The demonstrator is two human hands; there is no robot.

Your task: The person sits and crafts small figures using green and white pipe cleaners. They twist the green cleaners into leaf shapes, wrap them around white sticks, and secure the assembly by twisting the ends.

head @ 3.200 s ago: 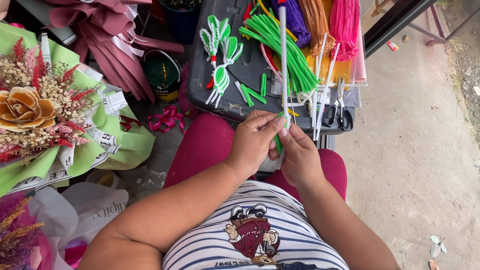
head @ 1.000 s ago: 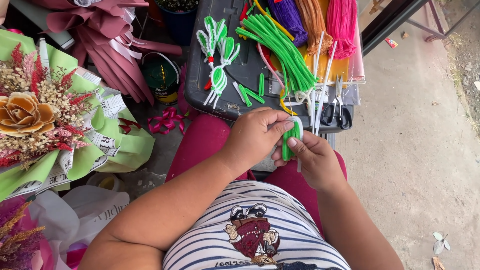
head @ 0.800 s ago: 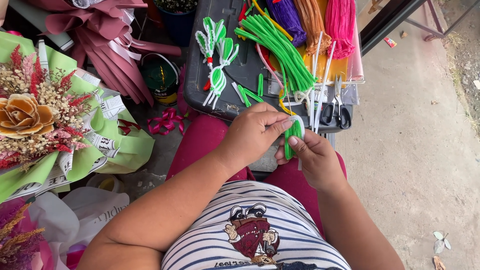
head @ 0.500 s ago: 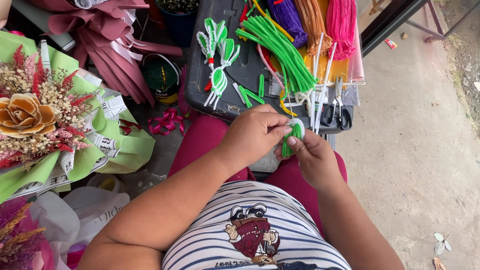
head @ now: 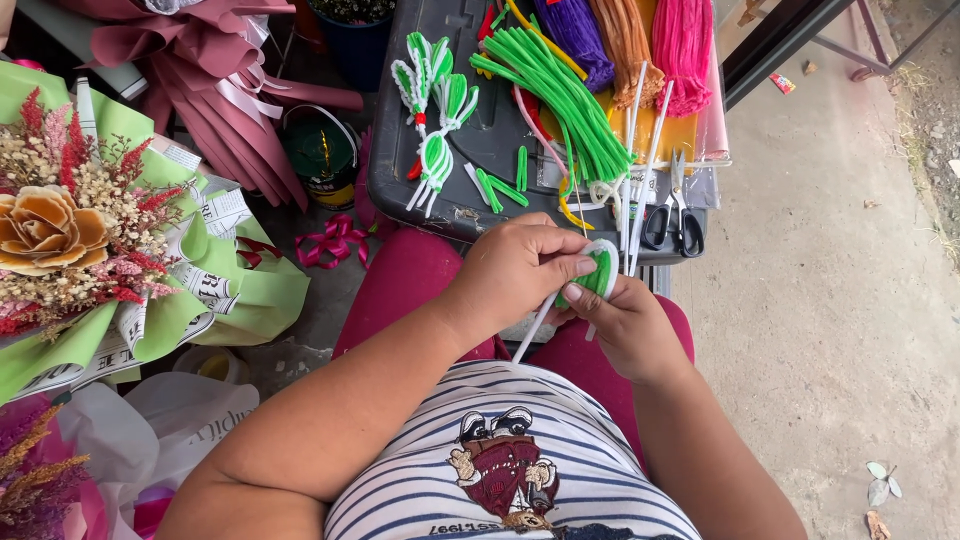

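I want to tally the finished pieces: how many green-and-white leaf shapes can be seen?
4, maybe more hidden. Three finished leaves lie on the grey bin lid: upper left, upper right, lower. One leaf is between left hand and right hand.

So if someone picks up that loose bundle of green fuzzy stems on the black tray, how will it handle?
The green stems are thin and fuzzy, so probably very light and not slippery. They lie loose and fanned out, untied, so some would likely slip free or sag at the ends. Finished leaves nearby hold curved shapes, suggesting the stems bend easily and stay bent.
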